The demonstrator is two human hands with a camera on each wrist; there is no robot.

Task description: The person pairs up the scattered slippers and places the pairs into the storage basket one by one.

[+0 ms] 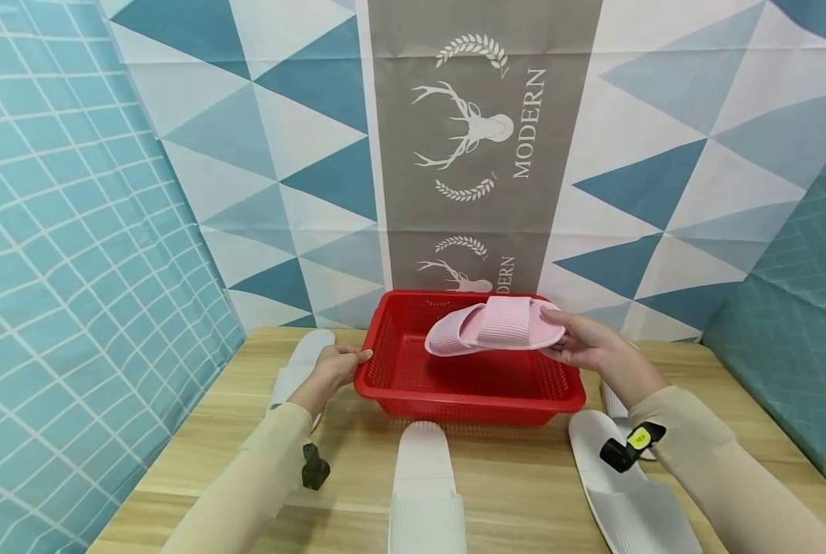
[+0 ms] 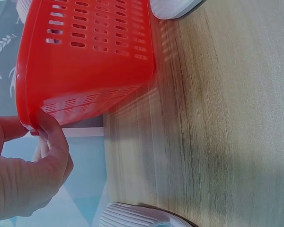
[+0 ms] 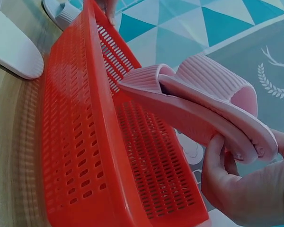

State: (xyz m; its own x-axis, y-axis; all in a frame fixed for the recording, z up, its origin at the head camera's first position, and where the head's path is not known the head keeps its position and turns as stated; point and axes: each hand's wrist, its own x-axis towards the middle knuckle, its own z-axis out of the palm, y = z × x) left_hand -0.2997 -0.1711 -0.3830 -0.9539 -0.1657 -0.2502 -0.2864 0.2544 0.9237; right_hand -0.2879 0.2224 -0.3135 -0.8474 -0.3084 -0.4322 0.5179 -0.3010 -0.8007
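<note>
**Pink slippers above a red basket**

Hands apart: my right hand pinches the stacked pair at its 3 o'clock end, while my left hand grips the basket at 9 o'clock. I judge them light, soft and sturdy, best pinched through both soles lest one slide free.

Pink slippers: pair, ribbed straps, stacked and overlapping, held over red basket, strap ends left, heels right. Basket: rectangular, slotted walls, opening up, long sides left-right, far middle.
</note>
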